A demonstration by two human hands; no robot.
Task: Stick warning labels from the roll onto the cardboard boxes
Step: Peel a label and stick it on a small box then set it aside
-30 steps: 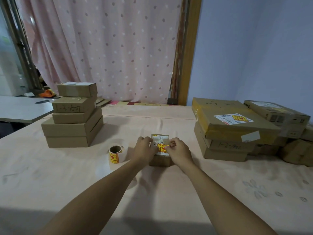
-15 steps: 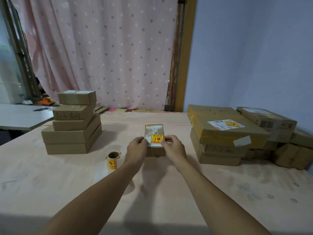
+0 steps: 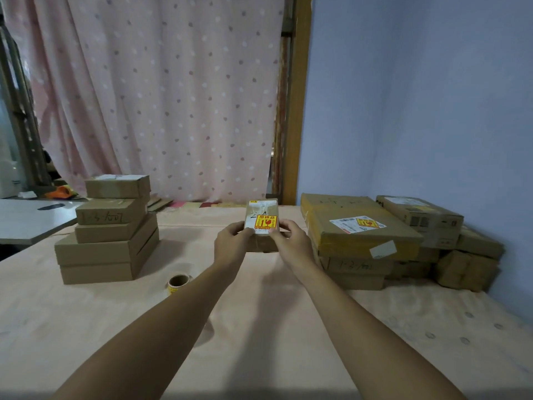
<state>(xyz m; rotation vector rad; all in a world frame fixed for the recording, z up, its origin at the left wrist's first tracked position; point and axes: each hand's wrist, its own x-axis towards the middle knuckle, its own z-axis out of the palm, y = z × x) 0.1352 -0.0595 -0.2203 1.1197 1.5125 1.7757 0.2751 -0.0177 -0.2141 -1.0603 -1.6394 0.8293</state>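
Hands meet on one small cardboard box (image 3: 261, 244): the left hand (image 3: 232, 243) takes its near left corner and the right hand (image 3: 292, 241) its near right corner. Each grip is closed round the box, with a thumb on the top face. The box lies straight ahead of the person, between the two hands, its long axis running away from them towards the spotted curtain (image 3: 173, 111). It looks held a little above the tabletop (image 3: 259, 327), top face tipped toward the camera, though the hands hide its underside, so I cannot be sure it is clear of the surface.

Its top carries a white shipping slip. Over the near end of that is a square warning label (image 3: 266, 221), yellow with a red panel, lying flat and square to the box edges. This box seems done.

The roll (image 3: 178, 281) sits on the tabletop just beside the left forearm, untouched. A stack of plain boxes (image 3: 106, 249) rises to the left. To the right, a pile is topped by a large flat box (image 3: 340, 226) bearing a second label (image 3: 367, 222) of the same colours. Judged from that, the held box probably belongs with the right pile, which is nearer the right hand. The carry would go sideways, across the box's long axis.
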